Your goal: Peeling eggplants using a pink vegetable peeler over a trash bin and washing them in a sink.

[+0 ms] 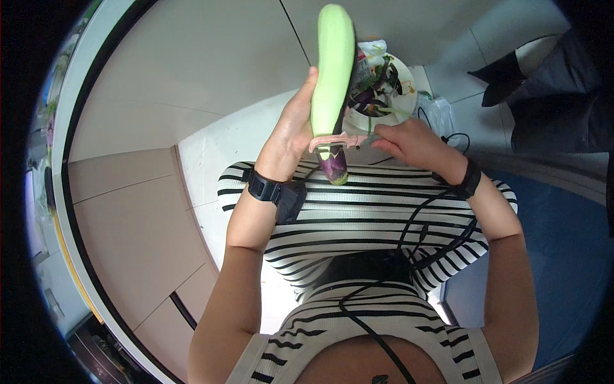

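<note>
A long eggplant (pixel 332 72), mostly peeled to pale green flesh, stands lengthwise in my left hand (pixel 296 115). Purple skin remains along its right side and around its near end. My right hand (pixel 407 144) grips the handle of a pink vegetable peeler (pixel 340 140), whose head lies across the eggplant just above the purple end. The fingers of my left hand are mostly hidden behind the eggplant. Beyond my hands, a white bin (pixel 407 86) holds dark peelings and other vegetable scraps.
Cabinet fronts (pixel 134 211) run along the left, under a counter edge (pixel 60 168). A clear plastic bag (pixel 439 115) lies beside the bin. Black cables (pixel 417 216) cross my lap and run by my right wrist. Dark fabric (pixel 556 96) is at the upper right, a blue mat (pixel 561 249) at right.
</note>
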Motion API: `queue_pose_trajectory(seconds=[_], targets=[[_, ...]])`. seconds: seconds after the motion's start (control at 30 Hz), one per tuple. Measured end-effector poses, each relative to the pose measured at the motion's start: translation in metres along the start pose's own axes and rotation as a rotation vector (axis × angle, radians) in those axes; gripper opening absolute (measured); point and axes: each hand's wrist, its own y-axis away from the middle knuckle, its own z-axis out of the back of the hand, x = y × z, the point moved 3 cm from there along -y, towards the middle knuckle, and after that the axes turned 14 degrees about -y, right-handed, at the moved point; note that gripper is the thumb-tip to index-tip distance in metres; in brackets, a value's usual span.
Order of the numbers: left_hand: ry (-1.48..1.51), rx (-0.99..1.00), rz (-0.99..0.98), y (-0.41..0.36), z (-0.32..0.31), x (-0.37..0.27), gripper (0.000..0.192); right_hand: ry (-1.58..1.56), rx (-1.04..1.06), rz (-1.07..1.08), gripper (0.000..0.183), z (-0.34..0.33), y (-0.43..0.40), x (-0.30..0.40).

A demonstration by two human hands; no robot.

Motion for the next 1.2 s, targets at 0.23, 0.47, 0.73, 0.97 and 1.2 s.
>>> queue_pose_trajectory(seconds=[0.23, 0.47, 0.73, 0.97, 1.2], targets=[[-0.037, 0.084, 0.045, -0.004, 0.009, 0.007, 0.046, -0.017, -0.075, 0.027, 0.023, 0.006, -0.002, 0.011], [0.126, 0.202, 0.064, -0.015, 0.015, 0.02, 0.038, 0.032, -0.144, -0.058, 0.024, 0.013, -0.005, 0.007], [0.249, 0.188, 0.089, -0.004, -0.005, 0.011, 0.028, 0.142, -0.201, -0.078, 0.023, 0.02, -0.005, 0.007], [0.169, 0.173, 0.098, -0.006, -0.003, 0.015, 0.021, 0.223, -0.291, -0.108, 0.023, 0.029, -0.007, 0.005], [0.1, 0.358, 0.07, 0.004, -0.021, 0.007, 0.075, 0.225, -0.318, -0.103, 0.025, 0.034, -0.004, 0.006]])
